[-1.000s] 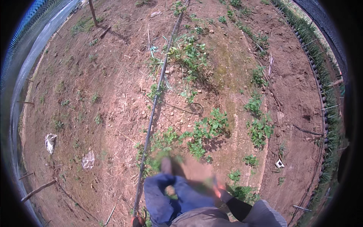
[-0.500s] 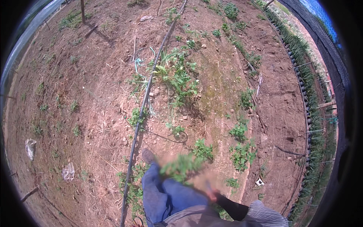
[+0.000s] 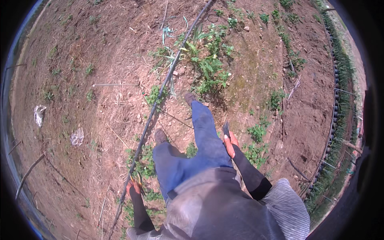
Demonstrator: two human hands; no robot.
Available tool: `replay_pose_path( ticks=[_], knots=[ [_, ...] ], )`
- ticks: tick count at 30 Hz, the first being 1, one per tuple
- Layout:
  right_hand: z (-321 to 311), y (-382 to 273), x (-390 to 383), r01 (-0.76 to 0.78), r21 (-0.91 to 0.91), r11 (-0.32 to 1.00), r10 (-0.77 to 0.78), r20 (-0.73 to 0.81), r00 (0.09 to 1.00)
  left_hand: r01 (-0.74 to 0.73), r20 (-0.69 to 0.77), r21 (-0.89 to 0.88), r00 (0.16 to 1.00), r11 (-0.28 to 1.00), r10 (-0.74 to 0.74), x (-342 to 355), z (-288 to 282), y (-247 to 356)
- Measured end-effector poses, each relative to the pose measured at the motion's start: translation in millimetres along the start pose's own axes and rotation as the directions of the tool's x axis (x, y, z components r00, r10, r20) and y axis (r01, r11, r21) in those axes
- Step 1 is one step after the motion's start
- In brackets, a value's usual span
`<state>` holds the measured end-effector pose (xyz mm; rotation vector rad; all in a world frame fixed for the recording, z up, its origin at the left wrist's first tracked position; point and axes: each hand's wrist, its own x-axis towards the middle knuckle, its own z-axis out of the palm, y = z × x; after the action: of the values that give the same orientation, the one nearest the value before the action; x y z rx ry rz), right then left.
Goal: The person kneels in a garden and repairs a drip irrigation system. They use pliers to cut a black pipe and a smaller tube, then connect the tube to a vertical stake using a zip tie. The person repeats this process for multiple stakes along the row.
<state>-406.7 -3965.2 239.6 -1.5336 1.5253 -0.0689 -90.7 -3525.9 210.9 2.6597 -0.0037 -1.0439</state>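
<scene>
My right hand (image 3: 231, 146) is closed around a small bundle of thin dark strands (image 3: 226, 129) whose loose ends point forward. It hangs beside my right thigh, in front of low green plants. Lower left, my left hand (image 3: 134, 186) is closed on a curved yellow-and-dark hand tool (image 3: 140, 181); its exact kind is too small to make out. That hand is close to the black irrigation hose (image 3: 151, 114). My legs in blue trousers (image 3: 204, 132) straddle bare, stony soil, one foot ahead of the other.
A leafy weed clump (image 3: 210, 68) grows ahead, right of the hose. Blue-green twine (image 3: 167, 32) lies beyond it. Two plastic scraps (image 3: 39, 115) are on the soil at left, near a bent stick (image 3: 30, 176). A row of dense green plants (image 3: 343, 100) edges the right side.
I have stepped forward, and both feet now show. My right hand has moved up beside my thigh, sharper than before. My left hand with the tool has come further into view.
</scene>
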Motion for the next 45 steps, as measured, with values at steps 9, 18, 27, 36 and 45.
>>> replay_pose_path(
  ticks=[9,18,27,36,45],
  knots=[
    [37,-25,268,0.216,-0.303,0.928,-0.027,0.523,0.852,0.138,-0.233,-0.13,0.958,0.982,-0.165,4,65,189],
    [166,84,495,0.313,-0.468,0.827,-0.124,0.39,0.912,-0.322,-0.028,-0.115,0.947,0.94,0.321,153,260,271],
    [255,178,662,0.617,-0.58,0.532,-0.418,0.454,0.787,-0.358,0.227,-0.15,0.894,0.921,0.385,334,496,301],
    [305,156,685,0.818,-0.483,0.313,-0.692,0.473,0.545,-0.598,-0.058,-0.261,0.793,0.758,0.606,420,632,346],
    [325,171,606,0.88,0.102,0.464,-0.431,0.894,0.124,-0.493,0.046,-0.337,0.842,0.802,0.537,447,677,348]
  ],
)
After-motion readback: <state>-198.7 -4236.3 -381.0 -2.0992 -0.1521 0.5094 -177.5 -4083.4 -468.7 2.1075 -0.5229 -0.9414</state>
